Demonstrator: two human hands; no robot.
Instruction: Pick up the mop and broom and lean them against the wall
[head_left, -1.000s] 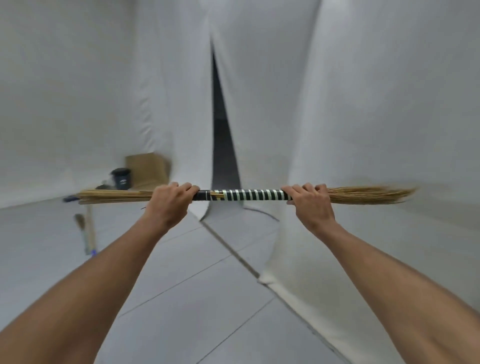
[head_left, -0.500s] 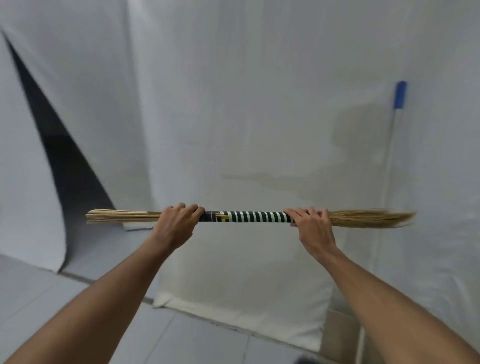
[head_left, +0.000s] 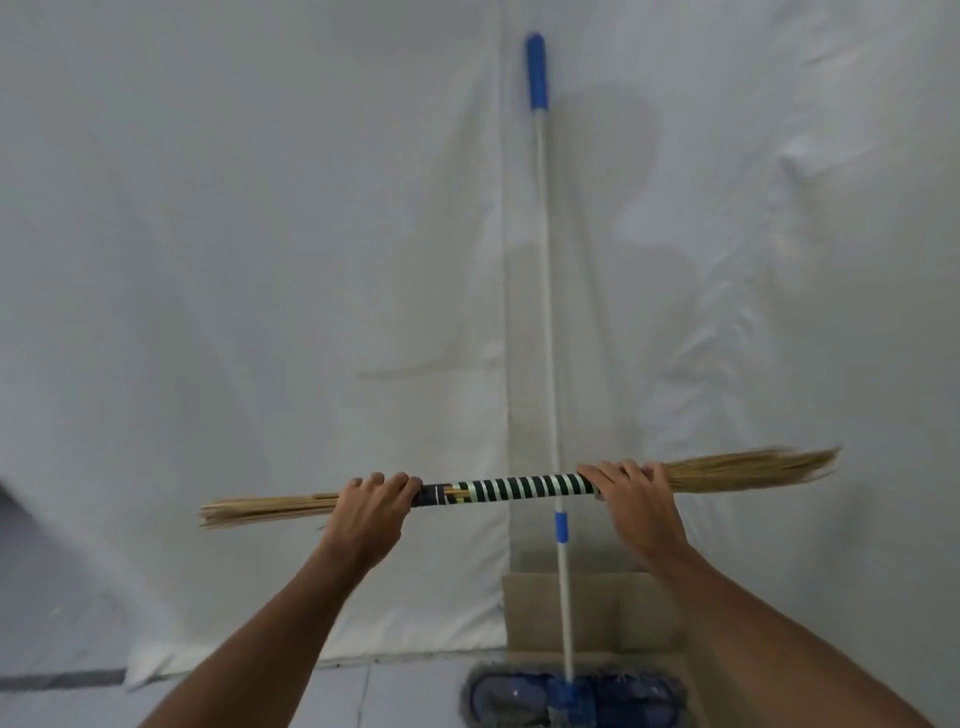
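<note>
Both hands have the stick broom (head_left: 519, 491) held out flat, roughly level, near the white sheet wall (head_left: 260, 234). Left hand (head_left: 371, 512) and right hand (head_left: 636, 501) each have fingers curled tight around either end of the striped wrap. The mop (head_left: 545, 312) stands upright against the wall just behind, head on the floor (head_left: 405, 696) by a cardboard box (head_left: 613, 613).

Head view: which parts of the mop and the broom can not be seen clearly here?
- Mop head: cut off by the bottom edge.
- Mop pole: a short stretch hidden behind the broom.
- Broom wrap ends: covered by the left hand and right hand.
- Right bristle tips: motion-blurred.
</note>
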